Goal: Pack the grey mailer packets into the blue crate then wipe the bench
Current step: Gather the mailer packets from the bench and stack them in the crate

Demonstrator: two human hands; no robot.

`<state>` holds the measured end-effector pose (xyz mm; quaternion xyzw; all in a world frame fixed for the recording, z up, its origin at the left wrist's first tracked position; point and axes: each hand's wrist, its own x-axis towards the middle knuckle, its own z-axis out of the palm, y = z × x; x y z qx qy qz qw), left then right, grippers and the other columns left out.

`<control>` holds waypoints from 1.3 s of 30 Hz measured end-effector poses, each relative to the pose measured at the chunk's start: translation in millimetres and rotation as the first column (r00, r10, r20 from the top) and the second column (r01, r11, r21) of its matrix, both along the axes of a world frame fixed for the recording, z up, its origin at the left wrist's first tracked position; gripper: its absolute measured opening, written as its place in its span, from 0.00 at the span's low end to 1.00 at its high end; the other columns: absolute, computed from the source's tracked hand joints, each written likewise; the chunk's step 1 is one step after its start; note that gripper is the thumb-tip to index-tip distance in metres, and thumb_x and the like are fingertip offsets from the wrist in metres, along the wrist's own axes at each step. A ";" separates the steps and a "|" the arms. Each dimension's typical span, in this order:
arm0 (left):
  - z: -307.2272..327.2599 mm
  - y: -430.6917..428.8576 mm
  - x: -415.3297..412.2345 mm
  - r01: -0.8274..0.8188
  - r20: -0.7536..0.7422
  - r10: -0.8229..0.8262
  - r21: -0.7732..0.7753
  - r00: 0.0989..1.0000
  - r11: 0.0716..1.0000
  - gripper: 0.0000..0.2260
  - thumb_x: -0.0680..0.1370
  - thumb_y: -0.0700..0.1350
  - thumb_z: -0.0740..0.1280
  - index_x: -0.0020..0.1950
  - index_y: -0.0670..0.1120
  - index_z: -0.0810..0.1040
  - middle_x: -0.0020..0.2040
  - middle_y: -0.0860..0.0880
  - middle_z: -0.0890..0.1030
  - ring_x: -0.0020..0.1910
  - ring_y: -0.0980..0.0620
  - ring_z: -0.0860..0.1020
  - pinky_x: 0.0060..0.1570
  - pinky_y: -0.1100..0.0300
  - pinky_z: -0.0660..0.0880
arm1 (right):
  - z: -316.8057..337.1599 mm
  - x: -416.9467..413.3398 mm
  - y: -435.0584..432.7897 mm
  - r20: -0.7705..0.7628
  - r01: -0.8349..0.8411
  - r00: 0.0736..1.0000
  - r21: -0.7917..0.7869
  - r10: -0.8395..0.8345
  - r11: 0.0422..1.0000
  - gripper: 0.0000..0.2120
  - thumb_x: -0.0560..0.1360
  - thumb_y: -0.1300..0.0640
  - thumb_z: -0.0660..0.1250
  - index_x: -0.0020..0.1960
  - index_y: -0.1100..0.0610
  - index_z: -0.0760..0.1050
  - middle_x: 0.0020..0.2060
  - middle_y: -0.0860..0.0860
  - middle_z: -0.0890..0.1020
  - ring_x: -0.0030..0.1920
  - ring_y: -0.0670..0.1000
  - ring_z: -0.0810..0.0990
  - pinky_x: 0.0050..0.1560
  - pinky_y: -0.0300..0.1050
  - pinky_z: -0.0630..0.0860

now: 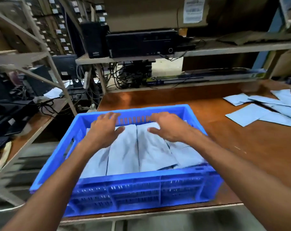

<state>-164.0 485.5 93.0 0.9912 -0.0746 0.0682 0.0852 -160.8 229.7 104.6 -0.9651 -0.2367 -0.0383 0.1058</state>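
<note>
Left hand (pixel 103 130) and right hand (pixel 168 127) spread their fingers (pixel 108 116) wide, holding nothing, over the crated packets (pixel 124 152) in the blue crate (pixel 138 175). Best to press them flat and even, leaving room for the loose packets (pixel 251 114) at right.

A single head-worn view looks forward and down, close above both hands' fingers (pixel 108 116); the blue crate (pixel 136 189) sits right under them. Beyond the fingers stand shelves (pixel 233 48).
</note>
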 end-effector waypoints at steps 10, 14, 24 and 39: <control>25.6 -321.5 1.6 0.420 0.229 -0.380 -0.158 0.896 0.894 0.21 0.78 0.55 0.64 0.70 0.51 0.70 0.67 0.48 0.74 0.65 0.44 0.72 0.64 0.47 0.68 | 25.2 -0.6 -273.5 0.216 0.374 0.822 0.495 -0.528 0.784 0.10 0.75 0.57 0.67 0.56 0.53 0.81 0.50 0.50 0.85 0.50 0.51 0.82 0.54 0.44 0.75; -14.6 -450.2 -3.4 0.395 0.065 -0.390 -0.190 0.919 0.899 0.21 0.77 0.56 0.64 0.69 0.51 0.71 0.66 0.46 0.76 0.66 0.42 0.72 0.65 0.47 0.67 | -30.8 -6.2 -395.4 0.064 0.566 0.778 0.361 -0.625 0.741 0.09 0.73 0.60 0.69 0.53 0.55 0.82 0.49 0.54 0.85 0.50 0.57 0.83 0.52 0.47 0.77; -101.2 -598.7 92.0 0.372 -0.333 -0.383 -0.099 0.862 0.923 0.23 0.80 0.57 0.61 0.74 0.52 0.65 0.73 0.46 0.69 0.70 0.42 0.69 0.72 0.41 0.62 | -125.6 34.9 -599.3 -0.237 0.694 0.714 0.110 -0.659 0.712 0.22 0.75 0.52 0.64 0.68 0.54 0.73 0.62 0.57 0.79 0.59 0.57 0.78 0.61 0.47 0.73; -191.3 -666.7 236.9 0.419 -0.355 -0.368 0.077 0.859 0.905 0.33 0.78 0.71 0.45 0.78 0.62 0.36 0.80 0.53 0.38 0.79 0.44 0.39 0.75 0.40 0.42 | -184.4 174.1 -691.6 -0.095 0.648 0.730 -0.216 -0.676 0.730 0.30 0.78 0.31 0.47 0.78 0.37 0.50 0.79 0.52 0.56 0.75 0.63 0.58 0.73 0.65 0.57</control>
